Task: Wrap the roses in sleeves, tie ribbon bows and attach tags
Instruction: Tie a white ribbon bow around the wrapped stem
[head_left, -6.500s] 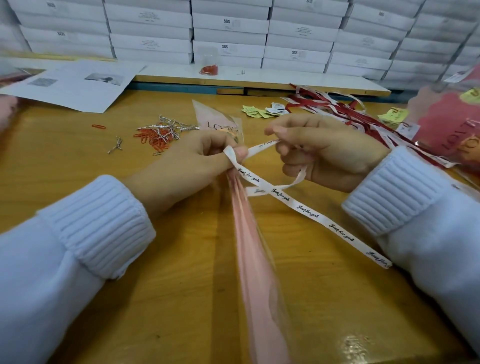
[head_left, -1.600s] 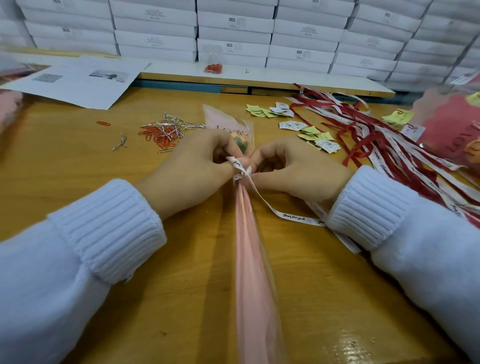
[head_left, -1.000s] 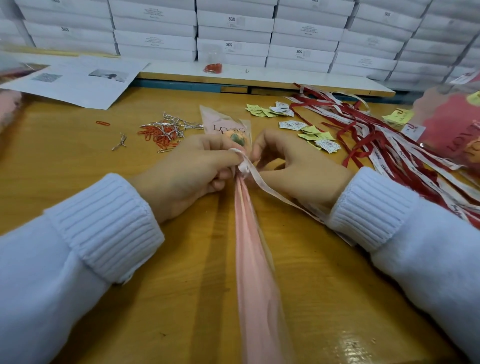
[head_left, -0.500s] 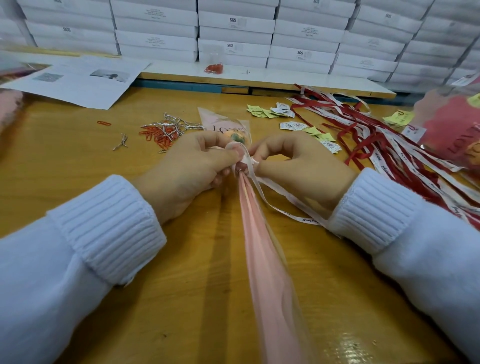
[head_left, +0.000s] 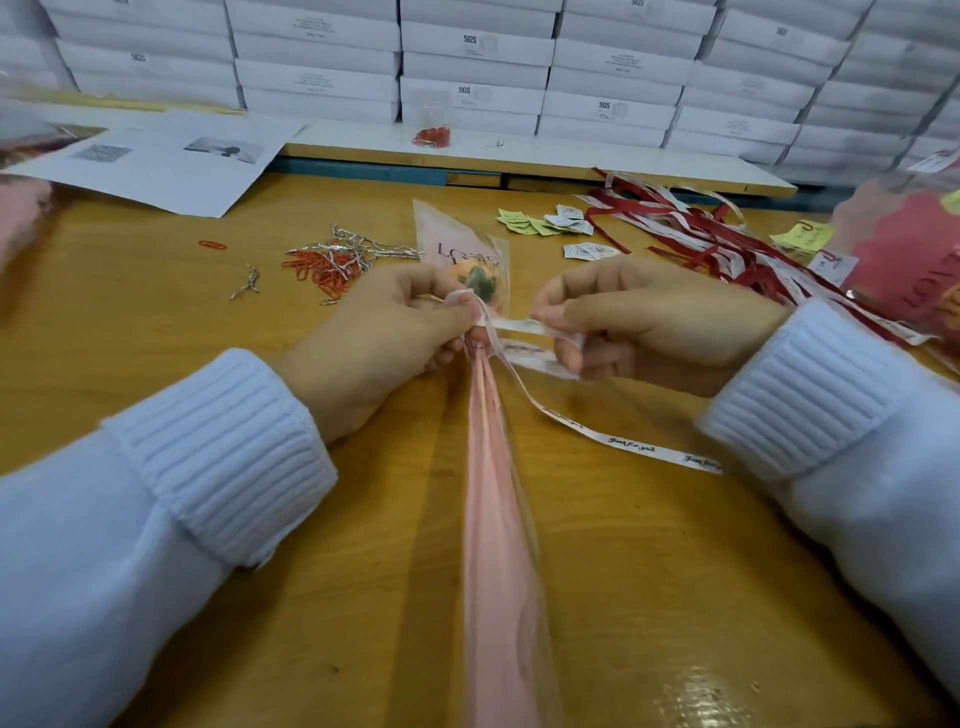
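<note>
Sleeve (head_left: 491, 519) runs lengthwise from bottom centre to mid-frame, rose (head_left: 475, 278) end pointing up-frame. Left grip (head_left: 384, 338) pinches its neck; right grip (head_left: 660, 322) pinches ribbon (head_left: 631, 447).

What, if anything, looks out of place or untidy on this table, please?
Nothing looks damaged. The orange paperclips and silver twist ties lie in a tangled heap, with one stray clip apart to the left. The red and white ribbons are a loose tangle on the right, and small tags are scattered beside them.
</note>
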